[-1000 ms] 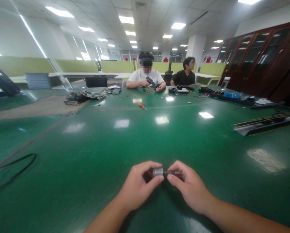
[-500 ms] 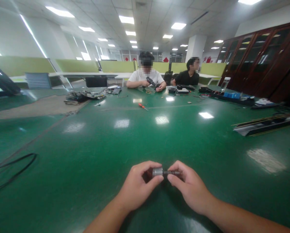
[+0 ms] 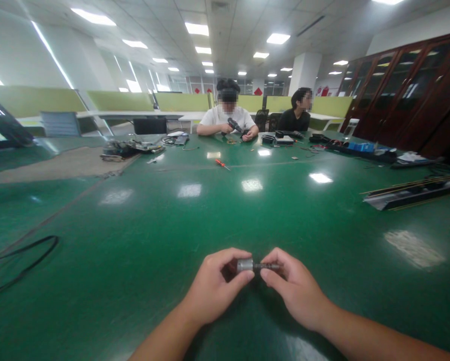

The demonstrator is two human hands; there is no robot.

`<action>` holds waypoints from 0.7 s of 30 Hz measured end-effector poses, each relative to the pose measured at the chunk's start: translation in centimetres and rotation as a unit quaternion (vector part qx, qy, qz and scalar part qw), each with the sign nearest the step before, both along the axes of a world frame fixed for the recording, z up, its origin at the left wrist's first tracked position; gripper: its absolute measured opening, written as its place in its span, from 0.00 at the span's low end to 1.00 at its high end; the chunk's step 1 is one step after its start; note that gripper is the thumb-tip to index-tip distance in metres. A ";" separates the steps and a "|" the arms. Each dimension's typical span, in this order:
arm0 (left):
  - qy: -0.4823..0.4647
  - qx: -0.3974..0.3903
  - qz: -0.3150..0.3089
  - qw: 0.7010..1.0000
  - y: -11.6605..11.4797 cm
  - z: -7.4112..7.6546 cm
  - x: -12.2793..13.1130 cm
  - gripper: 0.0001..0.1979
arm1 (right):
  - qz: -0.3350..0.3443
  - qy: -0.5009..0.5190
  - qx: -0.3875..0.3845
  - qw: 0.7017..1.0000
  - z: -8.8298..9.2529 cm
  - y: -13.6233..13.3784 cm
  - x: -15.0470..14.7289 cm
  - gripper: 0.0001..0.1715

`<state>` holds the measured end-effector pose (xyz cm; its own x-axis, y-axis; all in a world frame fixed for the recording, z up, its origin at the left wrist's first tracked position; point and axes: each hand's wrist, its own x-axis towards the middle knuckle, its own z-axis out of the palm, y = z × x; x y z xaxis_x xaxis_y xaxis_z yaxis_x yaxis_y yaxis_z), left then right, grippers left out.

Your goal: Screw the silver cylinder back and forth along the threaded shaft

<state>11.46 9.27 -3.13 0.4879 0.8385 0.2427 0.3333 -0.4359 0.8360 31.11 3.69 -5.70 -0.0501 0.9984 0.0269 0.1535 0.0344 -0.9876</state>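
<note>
Low in the middle of the view, my left hand [image 3: 215,286] is closed around a small silver metal cylinder [image 3: 245,264], with thumb and fingers on its sides. A dark, ridged thin shaft [image 3: 261,266] sticks out of the cylinder's right end. My right hand [image 3: 298,286] pinches this shaft between thumb and fingertips. The cylinder and shaft lie level, in one line, just above the green tabletop [image 3: 153,220]. The cylinder's left end is mostly hidden in my left hand, and the shaft's far end is partly covered by my right fingers.
An orange-handled screwdriver [image 3: 221,164] lies farther out on the table. A black cable [image 3: 25,268] loops at left, and a metal channel [image 3: 409,195] with thin rods sits at right. Across the table, a person in a white shirt [image 3: 205,122] holds a power tool; another [image 3: 294,121] sits beside.
My hands hold nearly the same pose on the cylinder and shaft. The view has shifted very slightly. The person in black across the table has moved a little to the right.
</note>
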 end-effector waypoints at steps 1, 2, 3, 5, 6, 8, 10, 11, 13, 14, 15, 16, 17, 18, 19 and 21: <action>0.000 -0.001 0.000 1.000 0.0 0.0 0.0 0.11 | 0.000 0.001 0.000 1.000 0.0 0.0 0.0 0.06; 0.000 -0.001 -0.001 1.000 0.0 0.0 0.0 0.11 | -0.001 0.001 -0.001 1.000 0.0 0.0 0.0 0.06; 0.001 -0.002 -0.002 1.000 0.0 0.0 -0.1 0.11 | -0.001 0.002 -0.001 1.000 0.0 0.0 0.0 0.07; 0.003 -0.003 -0.003 1.000 0.1 -0.1 -0.1 0.11 | -0.002 0.003 -0.001 1.000 0.0 0.0 0.0 0.07; 0.002 -0.002 -0.004 1.000 0.1 -0.1 -0.1 0.11 | -0.003 0.004 -0.001 1.000 0.0 0.0 0.0 0.07; 0.003 0.000 -0.003 1.000 0.1 -0.2 -0.2 0.11 | -0.002 0.005 -0.002 1.000 0.1 0.0 -0.1 0.07; 0.003 0.003 -0.005 1.000 0.1 -0.2 -0.1 0.11 | -0.002 0.003 -0.001 1.000 0.1 0.0 -0.1 0.07; 0.003 0.003 -0.006 1.000 0.1 -0.2 -0.1 0.11 | -0.002 0.001 0.000 1.000 0.1 0.0 -0.1 0.07; 0.003 0.004 -0.006 1.000 0.1 -0.2 -0.1 0.10 | -0.003 -0.004 0.003 1.000 0.1 -0.1 0.0 0.07; 0.002 0.003 -0.007 1.000 0.1 -0.2 -0.1 0.10 | -0.004 -0.006 0.003 1.000 0.0 -0.1 0.0 0.07; 0.002 0.002 -0.007 1.000 0.1 -0.2 -0.1 0.10 | -0.004 -0.007 0.003 1.000 0.0 -0.1 0.0 0.07; 0.002 0.001 -0.007 1.000 0.1 -0.2 -0.1 0.11 | -0.003 -0.008 0.003 1.000 0.0 -0.1 0.0 0.06; 0.001 0.001 -0.008 1.000 0.1 -0.2 -0.1 0.11 | -0.003 -0.008 0.004 1.000 -0.1 0.0 0.0 0.06; 0.000 0.000 -0.008 1.000 0.1 -0.1 -0.1 0.11 | -0.002 -0.008 0.004 1.000 -0.1 0.0 0.0 0.06; 0.000 0.001 -0.008 1.000 0.1 -0.1 -0.1 0.11 | -0.001 -0.007 0.005 1.000 -0.1 0.0 0.0 0.06; -0.001 0.007 -0.006 1.000 0.1 -0.1 -0.2 0.11 | -0.002 -0.007 0.004 1.000 -0.1 0.0 0.0 0.06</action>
